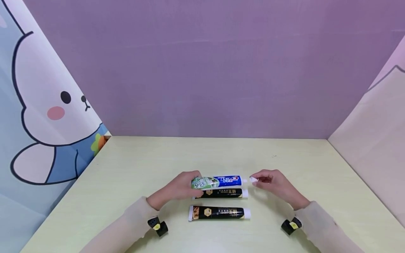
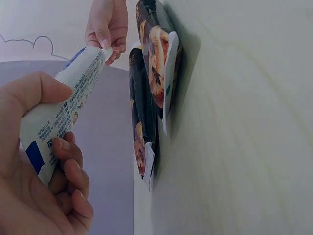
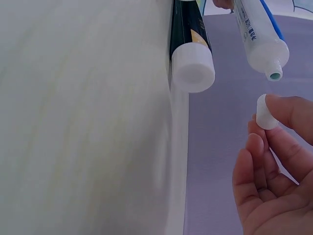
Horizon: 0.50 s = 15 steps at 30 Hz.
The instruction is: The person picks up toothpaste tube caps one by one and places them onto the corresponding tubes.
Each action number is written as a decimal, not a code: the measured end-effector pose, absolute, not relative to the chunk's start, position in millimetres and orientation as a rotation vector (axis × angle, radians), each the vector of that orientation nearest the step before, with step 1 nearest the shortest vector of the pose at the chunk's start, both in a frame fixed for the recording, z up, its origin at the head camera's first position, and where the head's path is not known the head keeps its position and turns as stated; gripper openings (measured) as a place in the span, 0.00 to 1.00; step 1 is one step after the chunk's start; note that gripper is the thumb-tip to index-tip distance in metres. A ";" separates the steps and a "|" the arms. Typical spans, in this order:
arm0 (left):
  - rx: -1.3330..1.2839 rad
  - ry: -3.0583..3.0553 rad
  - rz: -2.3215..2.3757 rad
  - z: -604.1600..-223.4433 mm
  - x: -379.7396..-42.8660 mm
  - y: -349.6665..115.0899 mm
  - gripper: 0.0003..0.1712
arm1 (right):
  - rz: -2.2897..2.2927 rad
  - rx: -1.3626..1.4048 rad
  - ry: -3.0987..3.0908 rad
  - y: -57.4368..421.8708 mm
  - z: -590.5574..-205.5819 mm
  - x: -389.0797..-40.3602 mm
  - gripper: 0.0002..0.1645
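Observation:
My left hand (image 1: pixel 185 186) grips the flat end of a blue, green and white toothpaste tube (image 1: pixel 229 181), thumb on one face and fingers curled on the other. The tube is held up off the table, and its bare nozzle (image 3: pixel 275 73) points right, with the round opening showing in the right wrist view. Between thumb and fingertips my right hand (image 1: pixel 273 182) pinches a small white cap (image 3: pixel 264 112), a short gap away from the nozzle. Just in front of the held tube lies a black toothpaste tube (image 1: pixel 226 193), partly overlapped by my left fingers in the head view.
A second black toothpaste tube (image 1: pixel 221 212) lies nearer me, parallel to the first, its white cap to the right. All of this is on a pale table (image 1: pixel 152 151). A purple wall (image 1: pixel 218 77) rises behind, and printed cartoon panels (image 1: pixel 57 123) flank the sides.

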<state>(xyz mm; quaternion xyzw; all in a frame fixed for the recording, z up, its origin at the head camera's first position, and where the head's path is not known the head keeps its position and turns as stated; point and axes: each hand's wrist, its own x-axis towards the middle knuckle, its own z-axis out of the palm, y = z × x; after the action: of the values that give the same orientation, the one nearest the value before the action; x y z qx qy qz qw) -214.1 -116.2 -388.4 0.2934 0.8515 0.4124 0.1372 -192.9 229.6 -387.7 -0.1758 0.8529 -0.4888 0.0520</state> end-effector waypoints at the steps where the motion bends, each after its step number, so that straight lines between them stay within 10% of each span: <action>1: 0.858 2.465 1.190 -388.3 -213.4 -115.8 0.13 | -1.482 -0.549 2.605 228.8 -387.4 -191.9 0.15; 15: 0.929 2.475 1.155 -389.7 -211.0 -114.6 0.14 | -1.454 -0.670 2.688 218.7 -383.1 -181.0 0.11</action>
<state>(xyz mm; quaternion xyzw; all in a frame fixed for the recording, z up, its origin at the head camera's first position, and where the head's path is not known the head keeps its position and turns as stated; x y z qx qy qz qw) -211.0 -114.6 -389.7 0.3195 0.8509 0.3970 0.1277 -181.0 218.7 -383.1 -0.2141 0.8591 -0.4649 0.0065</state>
